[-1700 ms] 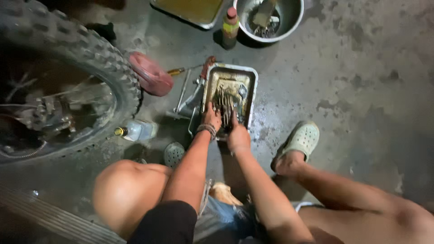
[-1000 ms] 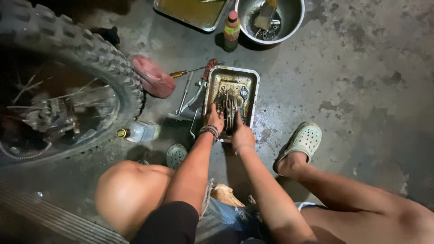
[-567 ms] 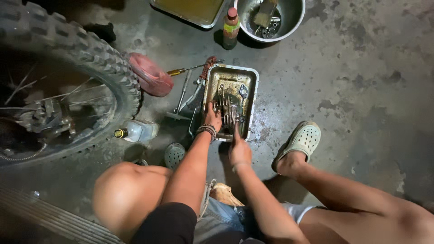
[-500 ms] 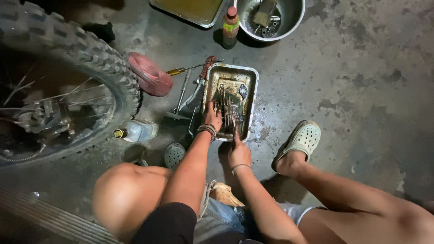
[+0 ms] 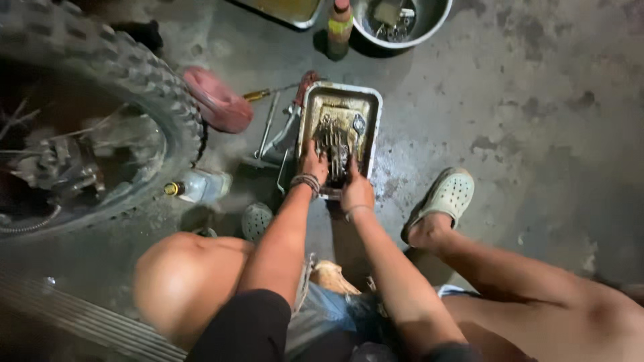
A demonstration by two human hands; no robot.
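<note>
A rectangular metal tray (image 5: 371, 114) lies on the concrete floor in front of me, holding dirty liquid and a greasy chain (image 5: 333, 139). My left hand (image 5: 312, 165) rests in the tray's near end with its fingers on the chain. My right hand (image 5: 355, 190) is at the tray's near rim, fingers closed on the chain's near end. How firmly either hand grips is hard to see.
A knobby motorcycle tyre (image 5: 127, 74) fills the left. Wrenches (image 5: 272, 131) and a red-handled tool lie left of the tray. A plastic bottle (image 5: 198, 186), a red cap-shaped part (image 5: 218, 100), a metal bowl (image 5: 402, 23), a sauce-type bottle (image 5: 340, 20) and my sandalled foot (image 5: 446, 198) surround it.
My right hand drew back from the tray toward me, then moved forward to its near rim again. My left hand stayed on the chain.
</note>
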